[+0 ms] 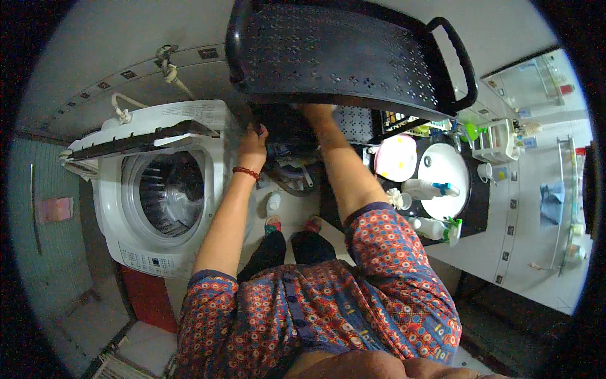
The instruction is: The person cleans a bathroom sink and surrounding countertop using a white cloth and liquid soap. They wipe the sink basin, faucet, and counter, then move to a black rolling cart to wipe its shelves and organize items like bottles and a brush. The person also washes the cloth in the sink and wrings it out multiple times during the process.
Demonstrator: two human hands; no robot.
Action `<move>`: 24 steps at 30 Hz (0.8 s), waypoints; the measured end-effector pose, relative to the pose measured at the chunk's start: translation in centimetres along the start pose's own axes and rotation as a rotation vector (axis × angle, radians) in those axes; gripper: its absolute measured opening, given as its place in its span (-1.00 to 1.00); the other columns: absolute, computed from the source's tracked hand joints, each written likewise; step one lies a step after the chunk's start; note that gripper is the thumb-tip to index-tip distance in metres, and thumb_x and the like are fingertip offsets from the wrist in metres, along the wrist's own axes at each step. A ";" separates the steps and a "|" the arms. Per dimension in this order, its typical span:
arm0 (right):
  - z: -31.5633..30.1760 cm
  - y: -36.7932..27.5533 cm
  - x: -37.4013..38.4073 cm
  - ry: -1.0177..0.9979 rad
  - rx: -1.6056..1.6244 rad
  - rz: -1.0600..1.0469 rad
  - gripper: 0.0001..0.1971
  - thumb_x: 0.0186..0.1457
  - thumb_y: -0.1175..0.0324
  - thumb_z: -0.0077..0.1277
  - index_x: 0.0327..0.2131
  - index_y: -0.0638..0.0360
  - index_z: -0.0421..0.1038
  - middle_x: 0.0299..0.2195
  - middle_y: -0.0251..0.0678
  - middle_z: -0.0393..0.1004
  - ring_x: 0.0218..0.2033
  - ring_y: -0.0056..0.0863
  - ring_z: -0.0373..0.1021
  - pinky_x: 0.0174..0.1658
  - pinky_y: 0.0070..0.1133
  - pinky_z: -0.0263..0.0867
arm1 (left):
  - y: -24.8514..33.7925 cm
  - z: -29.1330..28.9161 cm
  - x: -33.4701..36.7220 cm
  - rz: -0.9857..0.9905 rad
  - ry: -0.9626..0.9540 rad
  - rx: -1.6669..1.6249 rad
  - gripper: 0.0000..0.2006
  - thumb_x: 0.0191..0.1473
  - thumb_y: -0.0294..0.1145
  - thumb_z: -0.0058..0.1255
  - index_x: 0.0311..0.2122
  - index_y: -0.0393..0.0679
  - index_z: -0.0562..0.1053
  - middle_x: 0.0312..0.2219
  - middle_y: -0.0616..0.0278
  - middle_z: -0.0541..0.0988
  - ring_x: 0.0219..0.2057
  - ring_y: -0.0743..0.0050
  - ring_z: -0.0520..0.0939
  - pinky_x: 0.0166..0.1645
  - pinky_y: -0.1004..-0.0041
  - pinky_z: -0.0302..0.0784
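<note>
My left hand (254, 144), a red bead bracelet at its wrist, is beside the washing machine's right edge. Its fingers are curled in at the edge of a dark, cloth-like bundle (285, 129); shadow hides what they hold, if anything. Farther right, my right hand (317, 114) reaches under the front edge of a black perforated shelf (341, 54), on the far side of the same dark bundle. That edge and the dark hide its fingers. Below the bundle lies a heap of dark and brownish things (290, 172) that I cannot make out clearly.
A white top-loading washing machine (218, 189) stands open at left, its drum (173, 196) visible. To the right, a dark counter holds a white washbasin (445, 167), a pink-rimmed basin (396, 158), and spray bottles (453, 230). A white slipper (273, 202) lies near my feet.
</note>
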State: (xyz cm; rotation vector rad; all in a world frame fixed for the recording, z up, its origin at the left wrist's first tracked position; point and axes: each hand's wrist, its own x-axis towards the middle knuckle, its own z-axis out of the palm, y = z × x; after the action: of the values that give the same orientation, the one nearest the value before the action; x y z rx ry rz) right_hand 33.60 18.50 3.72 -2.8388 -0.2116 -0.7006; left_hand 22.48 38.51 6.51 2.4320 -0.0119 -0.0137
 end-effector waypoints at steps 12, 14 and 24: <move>-7.2 4.2 -5.5 -0.399 0.283 -0.016 -0.70 -0.07 0.36 -0.01 -0.18 0.12 0.40 -0.15 -0.13 0.41 -0.07 -0.16 0.33 -0.02 -0.34 0.26 | -1.1 2.0 0.5 0.065 0.042 0.109 -0.75 0.10 -0.37 -0.11 -0.15 -0.29 0.33 -0.33 -0.20 0.51 -0.25 -0.22 0.50 -0.20 0.11 0.39; -8.3 7.5 -5.9 -0.316 -0.008 0.163 -0.69 -0.07 0.32 0.00 -0.19 0.10 0.39 -0.19 -0.14 0.42 -0.09 -0.18 0.34 -0.06 -0.33 0.28 | -1.9 2.1 0.4 0.179 0.101 0.238 -0.73 0.12 -0.34 -0.13 -0.14 -0.29 0.32 -0.34 -0.20 0.52 -0.26 -0.23 0.50 -0.21 0.10 0.39; -8.2 -3.4 -6.3 -0.356 0.634 0.084 -0.69 -0.12 0.46 0.05 -0.19 0.13 0.47 -0.19 -0.16 0.48 -0.18 -0.25 0.42 -0.12 -0.42 0.31 | -0.2 1.5 0.1 -0.070 0.111 -0.011 -0.66 0.16 -0.18 -0.16 -0.20 -0.31 0.38 -0.35 -0.22 0.52 -0.29 -0.25 0.52 -0.25 0.08 0.41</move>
State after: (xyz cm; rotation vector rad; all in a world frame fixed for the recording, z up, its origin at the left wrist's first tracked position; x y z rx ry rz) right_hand 23.83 19.25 8.44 -2.3115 -0.3031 -0.0709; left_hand 22.59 37.72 5.25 2.4173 0.1234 0.0894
